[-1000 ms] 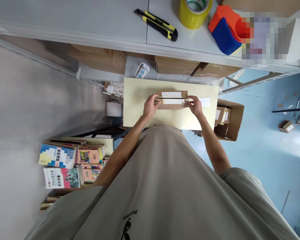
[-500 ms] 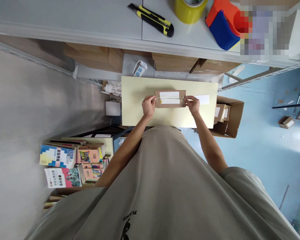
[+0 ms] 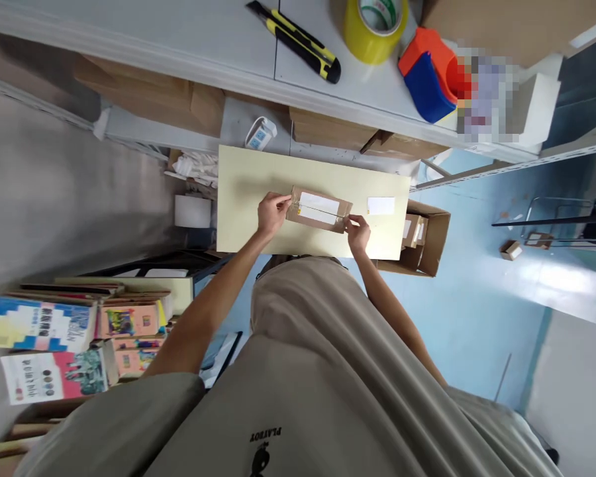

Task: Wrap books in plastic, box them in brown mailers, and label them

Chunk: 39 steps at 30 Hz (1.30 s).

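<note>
A small flat cardboard box [image 3: 310,224] lies tilted on the pale yellow board in front of me. A white label [image 3: 319,204] covers much of its top, and a thin line runs lengthwise across it; whether that is a string or an edge of tape I cannot tell. My left hand [image 3: 273,213] pinches the box's left end with thumb and fingers. At the opposite end, my right hand [image 3: 357,233] grips the box near its corner, fingers closed. To the right of the box, apart from both hands, rests a white paper slip [image 3: 380,206].
The yellow board [image 3: 243,228] adjoins a grey shelf holding a utility knife [image 3: 302,46], a yellow tape roll [image 3: 357,40] and an orange-and-blue tape dispenser [image 3: 430,79]. An open carton [image 3: 436,245] with small boxes stands right. Stacked books [image 3: 44,324] are at left.
The box has turned slightly clockwise, its right end now nearer me, both hands staying at its ends. My view has shifted, and the paper slip now shows a wider gap from my right hand.
</note>
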### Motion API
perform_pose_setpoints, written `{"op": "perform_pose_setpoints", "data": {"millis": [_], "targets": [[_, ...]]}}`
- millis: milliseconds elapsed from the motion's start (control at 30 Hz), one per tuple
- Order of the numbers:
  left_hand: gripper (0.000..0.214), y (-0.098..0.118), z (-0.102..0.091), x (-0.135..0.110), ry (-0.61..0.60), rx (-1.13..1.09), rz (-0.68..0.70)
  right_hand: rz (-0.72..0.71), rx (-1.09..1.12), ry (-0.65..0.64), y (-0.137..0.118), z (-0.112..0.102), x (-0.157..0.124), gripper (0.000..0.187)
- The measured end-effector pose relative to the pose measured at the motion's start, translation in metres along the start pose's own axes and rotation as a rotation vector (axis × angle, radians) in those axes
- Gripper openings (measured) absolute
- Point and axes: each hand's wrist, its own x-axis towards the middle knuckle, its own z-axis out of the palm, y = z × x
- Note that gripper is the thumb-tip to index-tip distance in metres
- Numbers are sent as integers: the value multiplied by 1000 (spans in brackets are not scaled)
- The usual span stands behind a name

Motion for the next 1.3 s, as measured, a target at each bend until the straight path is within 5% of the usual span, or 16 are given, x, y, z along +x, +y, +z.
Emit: {"op": "perform_pose_setpoints", "data": {"millis": [233,500,833,1100,1300], "targets": [[12,-6,11,-3,8,-67,79,155,106,51,-12,-8,-23,36],[15,2,24,-1,70,-136,49,88,-16,28,-12,-19,-2,49],[22,8,18,-35,109,-44,-41,61,18,-30,-17,-30,12,47],[12,9,21,-22,78,16,-113,-2,103,-33,-5,-21,20,54],[7,22,0,-18,-3,147,-46,-74,4,-102,-11,-31,18,56]]}}
